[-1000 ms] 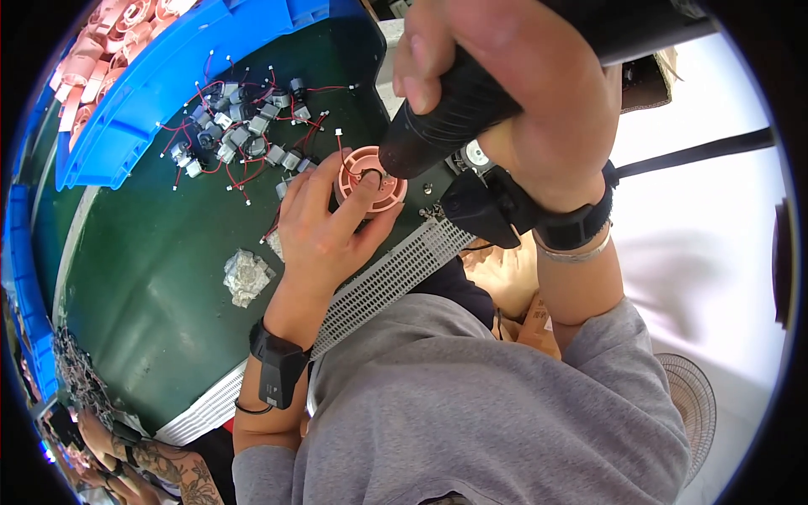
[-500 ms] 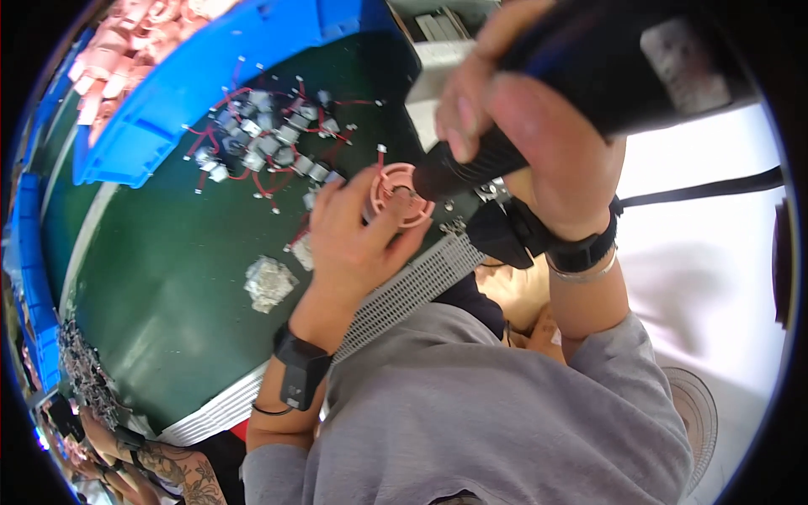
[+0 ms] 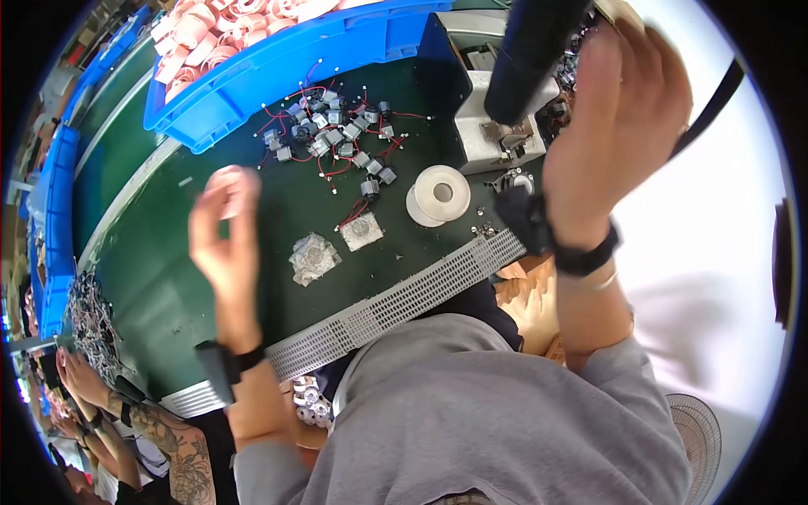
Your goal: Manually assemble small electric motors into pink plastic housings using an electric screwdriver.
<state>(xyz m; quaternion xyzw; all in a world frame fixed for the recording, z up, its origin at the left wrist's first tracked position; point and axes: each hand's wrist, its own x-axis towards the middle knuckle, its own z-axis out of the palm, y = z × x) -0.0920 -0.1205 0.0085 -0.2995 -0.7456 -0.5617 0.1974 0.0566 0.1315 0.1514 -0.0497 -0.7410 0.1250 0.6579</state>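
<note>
My left hand (image 3: 223, 244), blurred by motion, is raised over the left part of the green table. Its fingers close round a pink plastic part (image 3: 235, 192), whose shape is smeared. At the upper right my right hand (image 3: 619, 126) has its fingers stretched out, beside a black cylindrical power tool (image 3: 534, 63). Hand and tool look apart; the tool's upper end lies outside the picture. Between my hands stands a white spool-shaped holder (image 3: 439, 198) with a hole in its top. Left of it lie a whitish block (image 3: 362, 231) and a crumpled whitish lump (image 3: 314, 259).
Small motors with red wires (image 3: 337, 130) lie piled beyond the holder. A blue crate (image 3: 295, 59) of pink parts stands behind them. A metal fixture (image 3: 497, 135) is at the right, and a perforated strip (image 3: 396, 311) borders the near edge. Another person's tattooed arm (image 3: 172, 433) shows lower left.
My left hand has moved left from the holder, carrying the pink part. My right hand has come off the power tool, which now hangs more upright and farther away. The view has shifted.
</note>
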